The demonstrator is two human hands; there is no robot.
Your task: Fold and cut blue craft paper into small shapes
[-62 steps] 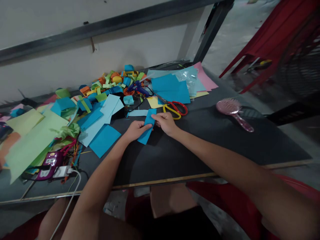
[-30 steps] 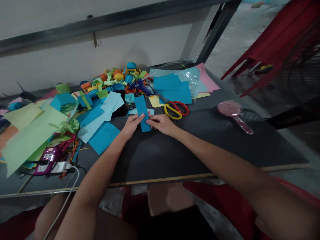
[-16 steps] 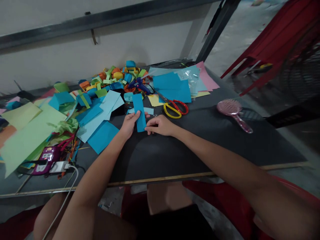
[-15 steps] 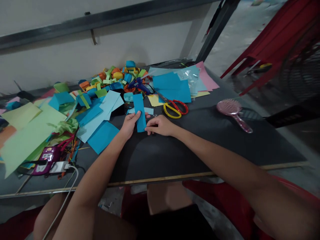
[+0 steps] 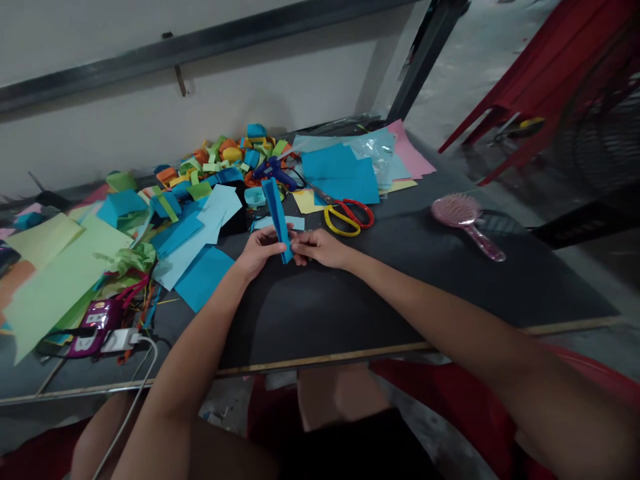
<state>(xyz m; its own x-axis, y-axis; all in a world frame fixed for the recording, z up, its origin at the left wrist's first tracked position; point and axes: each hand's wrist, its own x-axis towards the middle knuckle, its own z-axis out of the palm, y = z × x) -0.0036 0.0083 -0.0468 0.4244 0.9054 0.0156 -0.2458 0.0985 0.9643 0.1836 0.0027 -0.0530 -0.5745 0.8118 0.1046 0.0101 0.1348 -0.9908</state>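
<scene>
Both hands [image 5: 259, 252] [image 5: 323, 249] on folded blue paper [image 5: 279, 217]

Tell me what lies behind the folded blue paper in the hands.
Behind the folded blue paper, a pale blue strip shows on both sides, lying on the table; its covered middle cannot be seen.

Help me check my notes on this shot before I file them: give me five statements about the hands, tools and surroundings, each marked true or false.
1. The left hand and right hand both hold the blue paper strip. True.
2. The glue gun is in the right hand. False: it lies by the heap of coloured paper pieces.
3. The hairbrush lies on the table, to the right of the scissors. True.
4. Both handles of the scissors are red. False: one is red, the other yellow.
5. A red chair shows at the upper right of the view. True.
</scene>
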